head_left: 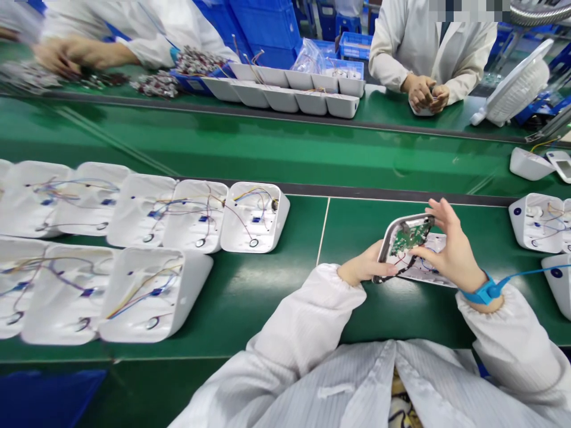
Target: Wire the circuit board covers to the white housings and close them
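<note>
My left hand [368, 261] grips the lower left edge of a tilted panel with a dark rim and a green circuit board [408, 239] on its inner face. My right hand [452, 249] is at the panel's right side, thumb at the board's lower edge and fingers stretched up by the top corner. Right behind and below the panel, a white housing [432, 274] with thin wires inside lies on the green bench, partly hidden by the panel and my right hand. A blue wrist strap [484, 292] with a cord circles my right wrist.
Two rows of open white housings [254, 217] with wires stand on the left. More housings [537, 223] are at the right edge. Across the green belt [289, 151], two people work near stacked white shells [285, 101], wire bundles [200, 62] and a white fan [517, 86].
</note>
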The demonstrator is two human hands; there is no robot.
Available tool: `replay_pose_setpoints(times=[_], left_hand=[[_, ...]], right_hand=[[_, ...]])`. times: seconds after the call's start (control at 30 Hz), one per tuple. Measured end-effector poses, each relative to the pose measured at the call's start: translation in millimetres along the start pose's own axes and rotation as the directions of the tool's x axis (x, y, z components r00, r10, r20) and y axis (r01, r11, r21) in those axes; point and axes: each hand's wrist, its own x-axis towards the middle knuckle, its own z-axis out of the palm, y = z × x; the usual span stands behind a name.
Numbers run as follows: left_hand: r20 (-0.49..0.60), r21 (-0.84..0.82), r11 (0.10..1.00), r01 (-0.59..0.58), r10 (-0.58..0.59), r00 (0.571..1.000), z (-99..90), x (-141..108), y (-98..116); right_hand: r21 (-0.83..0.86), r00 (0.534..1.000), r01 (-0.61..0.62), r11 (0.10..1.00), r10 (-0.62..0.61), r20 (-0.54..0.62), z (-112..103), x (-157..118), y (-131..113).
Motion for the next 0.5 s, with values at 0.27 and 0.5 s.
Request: replay_pose_setpoints(times=[0.27, 0.5], left_hand=[[-0.294, 0.49, 0.831, -0.262, 0.441, 0.848, -13.6, 6, 32], [-0.207, 0.682, 0.73, 0.031, 0.153, 0.966, 3.2, 0, 24]], right_hand=[[-0.083, 0.978, 0.156, 0.984, -0.166, -0.129, -6, -13, -3], [-0.285, 0.812, 0.546, 0.787, -0.415, 0.411, 4, 9, -30]])
